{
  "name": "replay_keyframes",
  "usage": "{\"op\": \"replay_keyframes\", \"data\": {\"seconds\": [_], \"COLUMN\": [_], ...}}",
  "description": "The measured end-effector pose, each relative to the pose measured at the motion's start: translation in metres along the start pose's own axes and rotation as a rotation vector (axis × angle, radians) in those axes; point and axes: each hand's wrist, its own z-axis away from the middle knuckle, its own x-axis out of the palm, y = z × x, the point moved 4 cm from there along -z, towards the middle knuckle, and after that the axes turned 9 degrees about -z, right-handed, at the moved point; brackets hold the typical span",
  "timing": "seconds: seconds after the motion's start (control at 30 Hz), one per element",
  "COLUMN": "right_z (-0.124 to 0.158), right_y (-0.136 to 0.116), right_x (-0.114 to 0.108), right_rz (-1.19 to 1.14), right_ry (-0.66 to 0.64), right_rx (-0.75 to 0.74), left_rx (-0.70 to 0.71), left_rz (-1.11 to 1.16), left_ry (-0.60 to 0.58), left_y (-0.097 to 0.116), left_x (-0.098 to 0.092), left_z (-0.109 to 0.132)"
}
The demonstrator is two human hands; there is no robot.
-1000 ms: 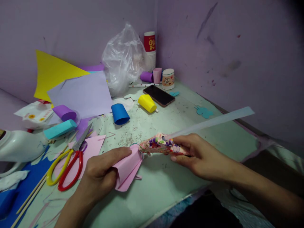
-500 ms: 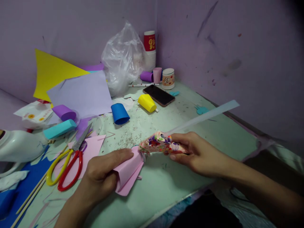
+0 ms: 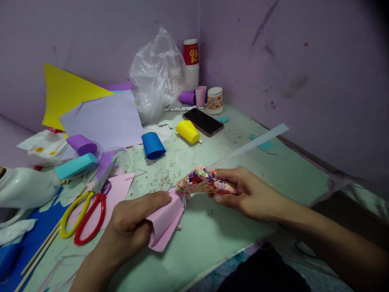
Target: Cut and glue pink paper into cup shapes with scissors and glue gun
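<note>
My left hand (image 3: 130, 221) is closed on a piece of folded pink paper (image 3: 165, 227), which flares toward me at its lower end. A glue gun (image 3: 194, 182) with a colourful flowered covering is gripped in my right hand (image 3: 246, 196). Its front end meets the upper edge of the pink paper; the exact contact spot is too small to make out. From the back of the gun a long translucent glue stick (image 3: 253, 144) slants up to the right.
Scissors (image 3: 99, 190), pink paper and wooden sticks (image 3: 41, 245) lie at left, near a white teapot-like vessel (image 3: 27, 192). Beyond my hands are a blue paper cup shape (image 3: 153, 146), a yellow one (image 3: 187, 132), a phone (image 3: 203, 121) and a plastic bag (image 3: 158, 77).
The glue gun has tipped slightly, and the far end of its glue stick has swung left. My left hand and the pink paper are almost still.
</note>
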Motion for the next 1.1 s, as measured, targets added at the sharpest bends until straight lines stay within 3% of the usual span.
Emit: {"op": "replay_keyframes", "data": {"seconds": [0.17, 0.37, 0.5, 0.63, 0.7, 0.87, 0.97, 1.1], "right_z": [0.0, -0.004, -0.004, -0.008, -0.011, -0.017, -0.016, -0.011], "right_y": [-0.001, 0.0, 0.005, 0.012, 0.018, 0.031, 0.033, 0.037], "right_x": [0.0, 0.003, -0.015, -0.042, -0.056, -0.08, -0.092, -0.1], "right_rz": [0.009, -0.211, -0.266, -0.218, -0.178, 0.004, 0.241, 0.378], "right_ry": [0.017, -0.019, 0.159, 0.284, 0.35, 0.473, 0.558, 0.648], "right_rx": [-0.001, 0.015, 0.116, 0.177, 0.2, 0.194, 0.119, 0.087], "left_rx": [0.008, 0.007, -0.016, -0.129, -0.224, -0.556, -0.662, -0.703], "left_rz": [0.009, -0.077, -0.216, -0.267, -0.291, -0.344, -0.314, -0.335], "left_ry": [-0.028, -0.037, -0.034, -0.097, -0.212, -0.643, -0.738, -0.755], "left_y": [-0.008, -0.004, 0.009, 0.013, 0.011, 0.002, 0.001, 0.0], "left_x": [0.006, 0.003, -0.004, -0.006, -0.004, 0.005, 0.008, 0.012], "left_z": [0.009, 0.007, 0.0, -0.011, -0.019, -0.037, -0.041, -0.041]}}
